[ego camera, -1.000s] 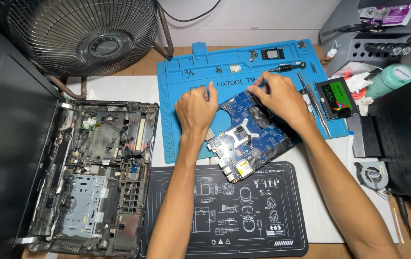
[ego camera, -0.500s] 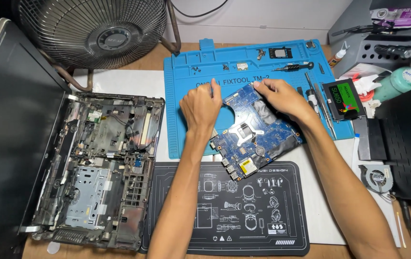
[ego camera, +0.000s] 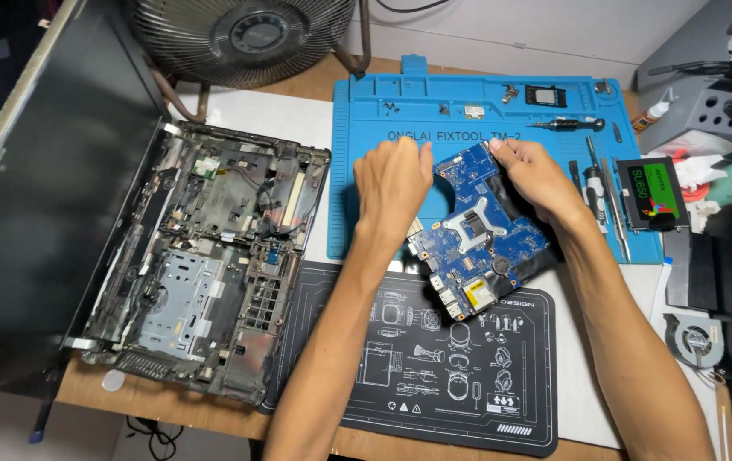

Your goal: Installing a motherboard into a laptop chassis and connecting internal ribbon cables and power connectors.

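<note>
Two bare hands grasp a blue circuit board: the left hand curls over its left edge, the right hand pinches its top right corner. The board straddles a blue work mat and a black mat (an opened laptop chassis sits left).

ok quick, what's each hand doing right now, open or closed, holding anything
Left hand: fingers curled down on the left edge of the blue circuit board; a firm grip cannot be told.
Right hand: closed on the board's upper right edge.

Wooden desk, white wall (evenly lit)
</note>
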